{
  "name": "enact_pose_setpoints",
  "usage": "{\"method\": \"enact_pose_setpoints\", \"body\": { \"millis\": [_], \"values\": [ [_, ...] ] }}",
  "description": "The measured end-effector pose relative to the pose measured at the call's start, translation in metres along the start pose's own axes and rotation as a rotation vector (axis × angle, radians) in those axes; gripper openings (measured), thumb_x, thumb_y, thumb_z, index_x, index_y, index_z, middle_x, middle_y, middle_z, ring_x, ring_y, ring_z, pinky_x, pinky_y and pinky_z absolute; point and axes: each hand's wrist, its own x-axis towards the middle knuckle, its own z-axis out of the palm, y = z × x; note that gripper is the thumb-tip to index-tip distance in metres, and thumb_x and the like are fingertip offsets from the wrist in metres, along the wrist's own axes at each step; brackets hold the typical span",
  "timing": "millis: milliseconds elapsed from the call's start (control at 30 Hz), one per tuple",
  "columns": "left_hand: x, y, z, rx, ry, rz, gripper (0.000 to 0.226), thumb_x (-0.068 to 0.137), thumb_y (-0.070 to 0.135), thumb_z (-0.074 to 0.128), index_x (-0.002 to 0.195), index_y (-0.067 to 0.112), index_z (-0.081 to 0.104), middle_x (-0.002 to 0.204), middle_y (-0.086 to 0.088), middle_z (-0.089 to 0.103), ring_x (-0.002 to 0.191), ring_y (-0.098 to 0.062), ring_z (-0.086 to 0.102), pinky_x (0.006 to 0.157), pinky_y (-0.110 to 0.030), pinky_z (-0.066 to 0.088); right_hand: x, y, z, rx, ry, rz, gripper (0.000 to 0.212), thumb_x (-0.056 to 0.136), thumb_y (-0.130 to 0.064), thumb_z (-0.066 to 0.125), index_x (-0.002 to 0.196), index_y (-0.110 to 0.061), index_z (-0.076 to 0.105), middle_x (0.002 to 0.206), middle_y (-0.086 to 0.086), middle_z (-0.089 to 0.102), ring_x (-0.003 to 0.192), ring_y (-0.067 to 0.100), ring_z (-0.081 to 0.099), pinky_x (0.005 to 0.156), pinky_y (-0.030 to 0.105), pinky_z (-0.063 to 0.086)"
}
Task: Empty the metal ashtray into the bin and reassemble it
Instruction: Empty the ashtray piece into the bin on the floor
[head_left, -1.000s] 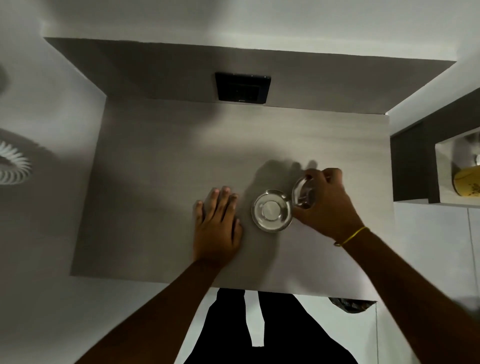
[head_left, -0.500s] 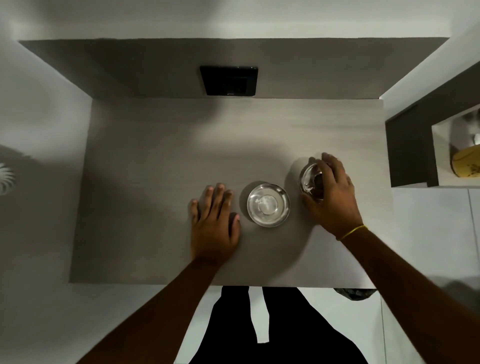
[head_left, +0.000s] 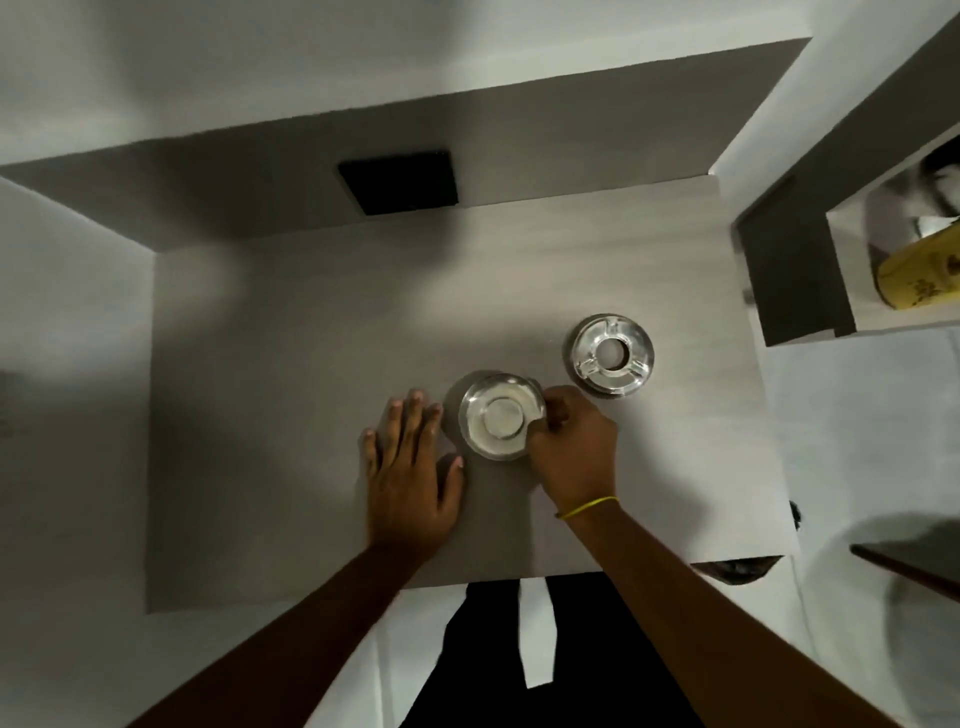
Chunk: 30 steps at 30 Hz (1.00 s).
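- The ashtray bowl (head_left: 501, 415) sits on the grey tabletop (head_left: 291, 364), between the two hands.
- The right hand (head_left: 574, 449) pinches the bowl's right rim — grip clamped on it.
- The left hand (head_left: 410, 470) lies flat just beside the bowl, fingers spread, holding nothing.
- The ashtray lid (head_left: 613, 356) rests apart, up and to the right.

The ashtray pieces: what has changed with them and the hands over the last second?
The right hand set the lid down on the table, let it go, and moved left to the bowl's rim, where its fingers now close. The left hand stayed flat on the table, and the bowl kept its place.
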Motion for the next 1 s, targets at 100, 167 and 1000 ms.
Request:
{"method": "enact_pose_setpoints", "body": {
  "millis": [100,167,1000],
  "values": [
    [-0.025,0.015,-0.001,-0.008,-0.048,0.135,0.065,0.101,0.047,0.051,0.158,0.014,0.05,0.178,-0.011,0.029,0.168,-0.032,0.016,0.128,-0.069,0.021,0.005,0.009,-0.031,0.205,-0.033,-0.01,0.032,0.079,-0.003,0.073,0.107,-0.019,0.075,0.079,-0.013,0.075,0.079,0.001,0.073,0.071,0.005,0.049],
    [-0.04,0.039,0.004,0.015,-0.125,0.333,0.061,0.099,0.047,0.056,0.152,0.016,0.056,0.175,-0.012,0.036,0.167,-0.032,0.02,0.128,-0.069,0.022,0.006,0.022,-0.065,0.34,-0.043,0.009,0.037,0.081,0.0,0.075,0.113,-0.02,0.074,0.085,-0.007,0.078,0.07,0.005,0.074,0.065,0.018,0.057],
    [0.038,0.247,0.1,0.24,-0.461,1.364,0.066,0.109,0.055,0.04,0.168,0.027,0.032,0.183,0.0,0.015,0.169,-0.025,0.014,0.131,-0.063,0.017,0.019,0.445,-0.219,-0.345,0.275,0.498,0.066,0.096,-0.031,0.062,0.152,-0.036,0.027,0.105,0.02,0.073,0.082,0.046,0.072,0.073,0.047,0.058]
  ]
}}
